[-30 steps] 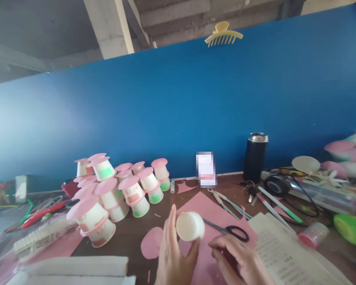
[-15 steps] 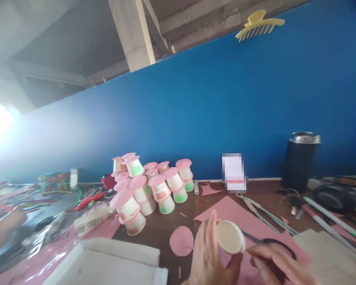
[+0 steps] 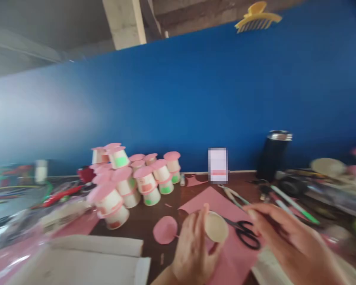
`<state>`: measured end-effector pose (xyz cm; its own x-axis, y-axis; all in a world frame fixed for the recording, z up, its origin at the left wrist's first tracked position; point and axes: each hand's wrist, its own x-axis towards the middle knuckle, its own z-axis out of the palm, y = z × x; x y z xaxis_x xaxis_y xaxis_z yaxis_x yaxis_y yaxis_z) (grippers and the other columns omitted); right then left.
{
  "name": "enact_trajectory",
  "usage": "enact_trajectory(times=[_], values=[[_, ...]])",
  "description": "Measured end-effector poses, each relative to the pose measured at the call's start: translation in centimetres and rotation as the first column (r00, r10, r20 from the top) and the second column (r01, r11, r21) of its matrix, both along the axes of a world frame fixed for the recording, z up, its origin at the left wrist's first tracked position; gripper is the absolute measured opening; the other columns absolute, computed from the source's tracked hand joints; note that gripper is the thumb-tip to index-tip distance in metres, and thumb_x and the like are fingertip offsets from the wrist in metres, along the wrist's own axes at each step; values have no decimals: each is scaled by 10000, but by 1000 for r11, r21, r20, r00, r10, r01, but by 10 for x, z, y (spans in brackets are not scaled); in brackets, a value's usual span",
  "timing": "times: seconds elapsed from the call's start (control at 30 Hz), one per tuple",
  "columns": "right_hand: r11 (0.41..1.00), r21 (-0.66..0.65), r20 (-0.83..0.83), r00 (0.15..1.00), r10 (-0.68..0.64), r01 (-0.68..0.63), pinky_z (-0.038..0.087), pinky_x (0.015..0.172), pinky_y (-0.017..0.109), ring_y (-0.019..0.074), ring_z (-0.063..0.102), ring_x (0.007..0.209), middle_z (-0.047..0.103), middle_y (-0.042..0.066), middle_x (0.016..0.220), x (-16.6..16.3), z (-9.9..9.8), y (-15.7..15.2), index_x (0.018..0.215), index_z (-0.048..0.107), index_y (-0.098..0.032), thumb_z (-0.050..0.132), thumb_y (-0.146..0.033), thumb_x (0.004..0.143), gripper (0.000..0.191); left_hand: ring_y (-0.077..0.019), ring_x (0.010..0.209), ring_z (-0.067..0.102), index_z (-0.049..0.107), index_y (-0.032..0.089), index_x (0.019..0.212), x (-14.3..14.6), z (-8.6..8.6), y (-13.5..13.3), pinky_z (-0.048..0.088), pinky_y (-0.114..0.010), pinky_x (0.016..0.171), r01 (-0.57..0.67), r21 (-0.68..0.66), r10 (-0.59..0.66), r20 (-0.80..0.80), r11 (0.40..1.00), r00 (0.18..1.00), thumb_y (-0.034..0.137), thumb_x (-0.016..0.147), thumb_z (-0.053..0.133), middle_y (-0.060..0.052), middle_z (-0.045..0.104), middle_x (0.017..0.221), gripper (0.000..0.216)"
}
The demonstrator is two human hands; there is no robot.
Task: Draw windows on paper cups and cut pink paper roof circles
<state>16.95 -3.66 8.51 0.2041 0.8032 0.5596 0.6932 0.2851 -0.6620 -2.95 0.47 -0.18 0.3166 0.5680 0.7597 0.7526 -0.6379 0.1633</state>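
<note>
My left hand (image 3: 194, 247) is wrapped round a small white paper cup (image 3: 216, 227), turned so its round bottom faces me. My right hand (image 3: 287, 239) hovers to the right of the cup, over a sheet of pink paper (image 3: 222, 221); its fingers are curled and smeared by motion, so I cannot make out whether they hold anything. Black-handled scissors (image 3: 245, 232) lie on the pink sheet between my hands. A cut pink paper circle (image 3: 165, 229) lies on the brown table left of my left hand.
A pile of upturned paper cups with pink round tops (image 3: 130, 180) stands at the back left. A black flask (image 3: 273, 154) stands by the blue partition (image 3: 195, 99). A white cardboard box (image 3: 77, 263) is at the front left. Pens, tape and clutter lie right.
The view swung left, then partly back, and is now blurred. My right hand rose from the pink sheet and moved right. My left hand kept the cup.
</note>
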Motion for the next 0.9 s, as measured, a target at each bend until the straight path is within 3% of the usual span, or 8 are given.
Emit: enact_trajectory(times=[0.13, 0.27, 0.37, 0.47, 0.67, 0.77, 0.9], values=[[986, -165, 89, 996, -11, 25, 489, 558, 220, 149, 650, 615, 714, -18, 704, 28, 42, 12, 922, 677, -235, 490, -400, 922, 250, -278, 1231, 539, 231, 100, 1499, -8, -6, 10, 503, -376, 987, 71, -34, -71, -24, 997, 997, 282, 874, 596, -172, 561, 1362, 746], [895, -338, 290, 937, -193, 289, 433, 519, 226, 131, 604, 547, 719, -9, 716, 96, 55, 29, 881, 694, -220, 449, -397, 918, 304, -282, 1194, 570, 241, 151, 1498, -7, -8, 16, 535, -378, 932, 77, -54, -75, 46, 996, 996, 294, 872, 589, -154, 586, 1322, 730], [831, -392, 368, 895, -251, 394, 393, 515, 253, 160, 611, 558, 719, 15, 680, 142, 42, 37, 784, 710, -209, 517, -311, 856, 230, -286, 1162, 590, 246, 165, 1497, -5, -7, 14, 547, -375, 904, 62, -66, -59, 38, 996, 998, 296, 860, 600, -145, 609, 1283, 740], [761, -464, 446, 862, -242, 454, 401, 571, 266, 200, 657, 667, 726, 18, 700, 162, 22, 39, 727, 725, -233, 576, -294, 811, 182, -296, 1140, 605, 241, 165, 1504, -2, -5, 12, 546, -377, 892, 16, -33, -15, 29, 999, 999, 338, 846, 625, -147, 625, 1255, 781], [651, -564, 541, 823, -173, 508, 467, 671, 318, 214, 670, 808, 732, 32, 893, 148, -7, 44, 878, 720, -246, 576, -360, 892, 185, -278, 1112, 628, 255, 167, 1505, -3, -5, 16, 537, -340, 873, 26, -65, -24, 44, 998, 999, 384, 858, 620, -132, 634, 1258, 774], [598, -605, 570, 810, -135, 526, 528, 784, 382, 192, 661, 873, 692, 45, 999, 140, -15, 52, 1034, 660, -175, 581, -386, 935, 246, -275, 1106, 625, 271, 179, 1501, -2, -8, 19, 526, -346, 883, 43, -62, -37, 90, 997, 995, 392, 871, 607, -118, 651, 1233, 745], [543, -629, 594, 795, -127, 557, 551, 816, 401, 199, 657, 939, 655, 64, 1122, 135, -23, 60, 1136, 618, -167, 591, -327, 945, 251, -269, 1091, 628, 286, 174, 1493, 0, -13, 22, 529, -343, 866, 74, -47, -66, 148, 996, 987, 394, 890, 577, -125, 654, 1216, 704]])
